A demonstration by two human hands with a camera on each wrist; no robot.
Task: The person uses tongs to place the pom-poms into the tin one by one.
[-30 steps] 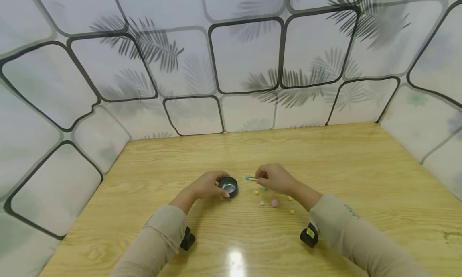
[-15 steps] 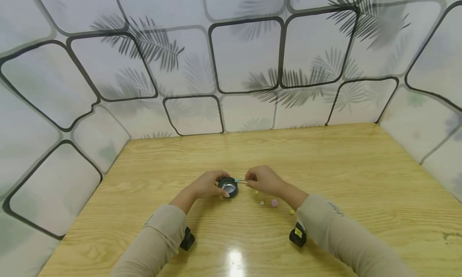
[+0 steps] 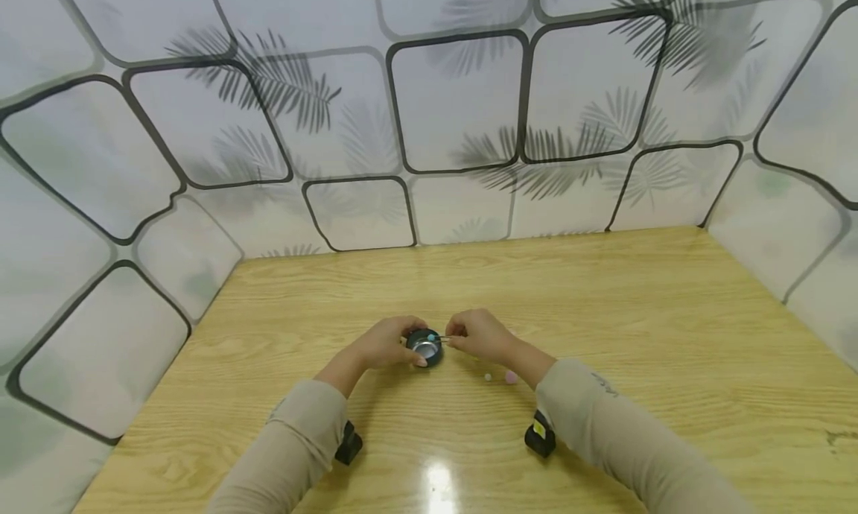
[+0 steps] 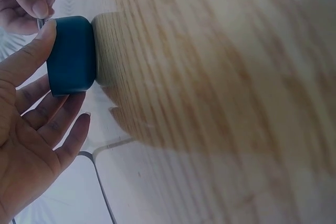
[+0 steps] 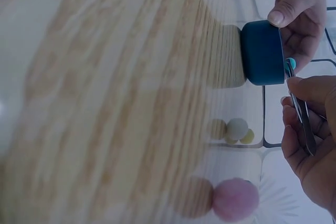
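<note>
Head view, left to right: left hand [image 3: 385, 344] cups the small dark-blue cup [image 3: 424, 346] on the wooden table [image 3: 603, 305], thumb and fingers curled round its wall (left wrist view confirms the thumb on the rim side [image 4: 71, 53]). Right hand [image 3: 474, 336] pinches metal tweezers [image 5: 300, 114], whose tips clamp a tiny teal ball [image 5: 290, 64] right at the cup's rim, above the opening. To do this well, I judge: keep the cup braced flat, bring the tips fully over the mouth, lower a touch, then ease the pinch so the ball drops straight in, not onto the rim. No jerk on release, since light balls bounce. Spare balls, a pink ball [image 5: 235, 199] and a white ball [image 5: 237, 128] among them, sit near the right wrist on the table; don't sweep them with the sleeve.
</note>
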